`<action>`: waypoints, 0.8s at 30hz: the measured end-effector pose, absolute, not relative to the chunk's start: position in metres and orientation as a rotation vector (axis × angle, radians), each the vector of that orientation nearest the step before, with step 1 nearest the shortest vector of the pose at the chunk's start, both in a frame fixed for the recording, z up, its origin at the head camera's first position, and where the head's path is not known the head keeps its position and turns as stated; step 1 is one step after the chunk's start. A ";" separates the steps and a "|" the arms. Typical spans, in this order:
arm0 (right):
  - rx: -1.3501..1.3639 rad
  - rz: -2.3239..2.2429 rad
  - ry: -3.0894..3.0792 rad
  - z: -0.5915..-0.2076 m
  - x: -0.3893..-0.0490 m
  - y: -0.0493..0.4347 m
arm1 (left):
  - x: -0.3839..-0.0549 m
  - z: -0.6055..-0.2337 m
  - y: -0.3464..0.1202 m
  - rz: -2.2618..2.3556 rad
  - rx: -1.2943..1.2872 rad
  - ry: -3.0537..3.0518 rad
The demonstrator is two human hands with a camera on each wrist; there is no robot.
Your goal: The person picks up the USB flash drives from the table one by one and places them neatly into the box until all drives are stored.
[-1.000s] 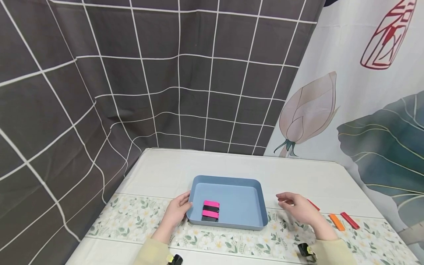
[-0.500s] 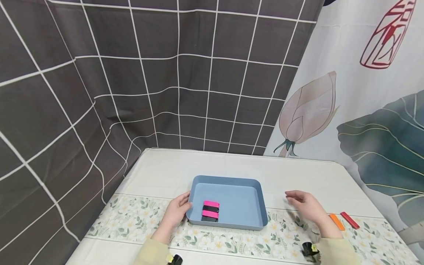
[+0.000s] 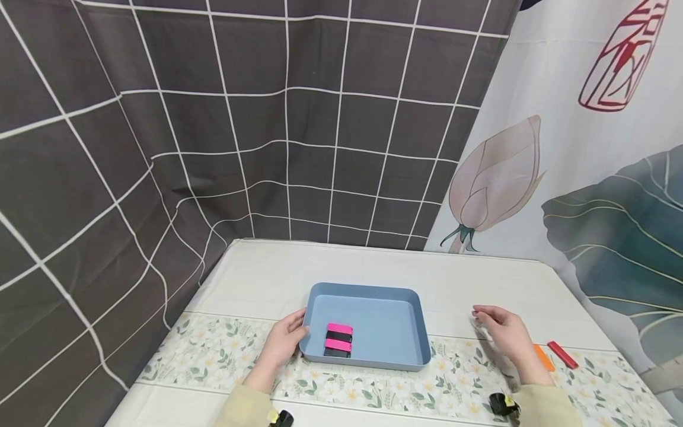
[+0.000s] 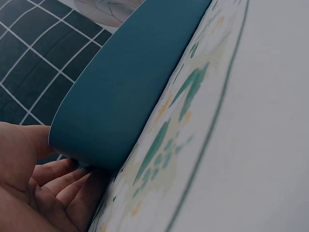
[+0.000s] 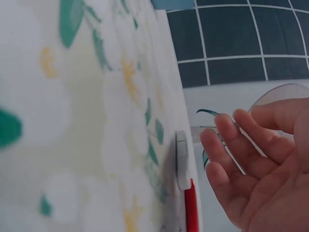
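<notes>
A shallow blue tray [image 3: 392,338] lies on the table. My left hand [image 3: 284,338] grips its left edge, thumb over the rim and fingers against the outer wall; in the left wrist view, the hand [image 4: 48,179] holds the tray corner [image 4: 106,96]. Small pink and black flat pieces [image 3: 339,340] sit in a row in the tray's left front. Right of the tray, my right hand [image 3: 504,332] hovers over the cloth, holding nothing. In the right wrist view, a slim red piece [image 5: 191,208] with a pale grey end lies near the loosely bent fingers of that hand [image 5: 260,169].
An orange strip [image 3: 545,358], partly behind my right wrist, and a red strip [image 3: 562,354] lie at the table's right. A white cloth with a floral band [image 3: 395,388] covers the table. A dark gridded curtain [image 3: 315,118] hangs behind it.
My right hand has moved right, away from the tray, and now covers the red piece seen beside it earlier. The left hand and the tray stay in place.
</notes>
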State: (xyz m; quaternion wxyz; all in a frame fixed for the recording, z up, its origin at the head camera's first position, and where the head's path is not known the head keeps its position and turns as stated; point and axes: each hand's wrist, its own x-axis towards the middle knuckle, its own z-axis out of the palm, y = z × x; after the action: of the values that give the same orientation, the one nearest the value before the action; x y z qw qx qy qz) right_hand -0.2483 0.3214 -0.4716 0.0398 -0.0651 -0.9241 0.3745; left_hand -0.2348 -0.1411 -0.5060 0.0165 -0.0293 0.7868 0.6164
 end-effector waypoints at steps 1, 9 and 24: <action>-0.218 1.168 -2.824 -0.472 -0.248 0.322 | -0.235 -0.506 -0.141 1.913 -0.091 2.450; -0.353 1.251 -2.815 -0.473 -0.250 0.323 | -0.235 -0.506 -0.141 1.907 -0.094 2.454; -0.262 1.208 -2.890 -0.481 -0.252 0.326 | -0.235 -0.505 -0.142 1.942 -0.050 2.446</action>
State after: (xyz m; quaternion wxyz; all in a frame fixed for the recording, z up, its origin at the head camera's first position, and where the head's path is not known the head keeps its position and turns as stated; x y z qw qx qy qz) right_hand -0.2524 0.3263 -0.4814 -0.0009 -0.0833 -0.9195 0.3842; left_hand -0.2347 -0.1420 -0.5052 0.0089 -0.0162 0.7830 0.6217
